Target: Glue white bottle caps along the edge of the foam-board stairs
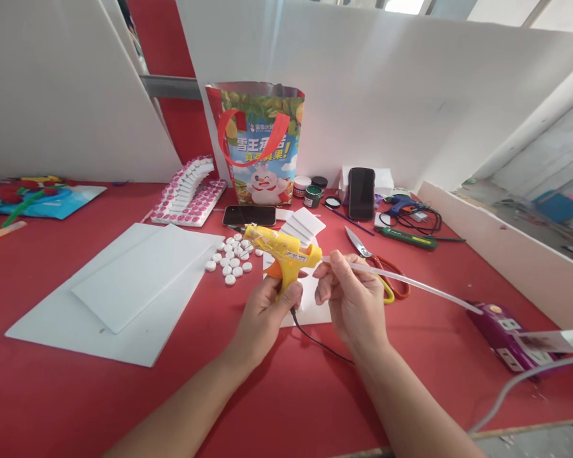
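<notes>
A yellow plastic glue gun (281, 253) is clenched in the left hand (265, 312); a long translucent glue stick (410, 284) is pinched by the right hand (351, 299), above the red table (410, 356).

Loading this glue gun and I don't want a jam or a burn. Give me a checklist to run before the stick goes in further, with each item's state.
1. Left hand grips the glue gun by its handle: ok.
2. Right hand pinches the glue stick near the gun's rear: ok.
3. Stick lined up with the rear opening: ok, it runs straight back from it.
4. Nozzle points away from both hands, toward the white caps: ok.
5. Cord plugged into the power strip: cannot tell.
6. Scissors lie under the stick, close to the right hand: not ok.
</notes>
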Demonstrator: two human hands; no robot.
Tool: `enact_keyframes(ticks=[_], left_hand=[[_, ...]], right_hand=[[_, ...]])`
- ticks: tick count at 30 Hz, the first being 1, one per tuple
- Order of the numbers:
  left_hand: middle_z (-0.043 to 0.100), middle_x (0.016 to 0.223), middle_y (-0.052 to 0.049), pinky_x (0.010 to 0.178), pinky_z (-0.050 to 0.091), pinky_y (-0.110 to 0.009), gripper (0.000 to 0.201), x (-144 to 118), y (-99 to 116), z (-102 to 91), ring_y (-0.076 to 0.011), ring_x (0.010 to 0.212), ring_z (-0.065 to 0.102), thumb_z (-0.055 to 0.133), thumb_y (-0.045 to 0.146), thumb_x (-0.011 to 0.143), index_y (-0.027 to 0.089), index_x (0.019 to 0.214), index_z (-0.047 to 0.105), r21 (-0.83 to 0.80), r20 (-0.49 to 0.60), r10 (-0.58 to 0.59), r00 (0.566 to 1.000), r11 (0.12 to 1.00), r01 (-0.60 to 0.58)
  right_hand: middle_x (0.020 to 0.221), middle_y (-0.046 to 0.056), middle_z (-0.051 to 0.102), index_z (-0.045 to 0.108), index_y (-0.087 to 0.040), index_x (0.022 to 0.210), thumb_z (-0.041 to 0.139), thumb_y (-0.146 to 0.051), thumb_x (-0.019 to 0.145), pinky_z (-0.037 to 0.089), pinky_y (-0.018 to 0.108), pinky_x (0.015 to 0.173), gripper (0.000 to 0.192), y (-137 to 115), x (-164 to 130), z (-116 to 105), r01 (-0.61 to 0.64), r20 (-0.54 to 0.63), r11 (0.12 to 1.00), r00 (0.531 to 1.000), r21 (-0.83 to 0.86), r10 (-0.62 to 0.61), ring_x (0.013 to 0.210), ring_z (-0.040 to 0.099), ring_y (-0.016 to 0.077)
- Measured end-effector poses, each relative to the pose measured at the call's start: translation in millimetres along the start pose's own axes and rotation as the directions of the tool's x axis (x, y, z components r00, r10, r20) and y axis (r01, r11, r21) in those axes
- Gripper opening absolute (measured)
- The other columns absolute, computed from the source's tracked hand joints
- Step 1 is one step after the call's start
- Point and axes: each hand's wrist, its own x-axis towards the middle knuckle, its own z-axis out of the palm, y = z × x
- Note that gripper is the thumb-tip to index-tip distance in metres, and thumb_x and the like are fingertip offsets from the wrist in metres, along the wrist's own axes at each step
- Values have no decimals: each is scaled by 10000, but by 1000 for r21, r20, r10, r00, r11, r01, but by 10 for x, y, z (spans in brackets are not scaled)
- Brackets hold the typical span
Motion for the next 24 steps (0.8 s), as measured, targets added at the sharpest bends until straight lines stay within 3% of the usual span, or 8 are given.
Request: enact_keyframes(ticks=[5, 18, 24], left_hand=[[532, 759, 11, 733, 433, -290, 365, -13, 7, 14, -148, 751, 499, 677, 545, 911, 185, 923, 618, -1, 6, -10, 1000, 1000, 10], [564, 767, -3, 720, 438, -296, 438, -18, -59, 56, -151, 747, 508, 750, 582, 839, 173, 780, 603, 29, -53, -51, 997, 998, 53], [559, 748, 2, 801, 423, -308, 373, -14, -67, 92, -153, 774, 508, 686, 532, 925, 184, 818, 603, -200, 39, -31, 999, 979, 38]], right_hand=[[611, 16, 695, 659, -141, 662, 851, -355, 797, 424, 179, 355, 317, 5, 14, -10, 0, -15, 1000, 1000, 0, 0, 351, 497, 56], [546, -4, 650, 709, -125, 671, 924, -434, 667, 390, 150, 309, 377, 9, 29, -1, -160, -63, 983, 984, 93, 166, 331, 471, 46], [579, -1, 666, 682, -137, 688, 883, -443, 729, 427, 166, 341, 368, -10, 12, 17, -121, -31, 990, 992, 66, 123, 357, 472, 50]])
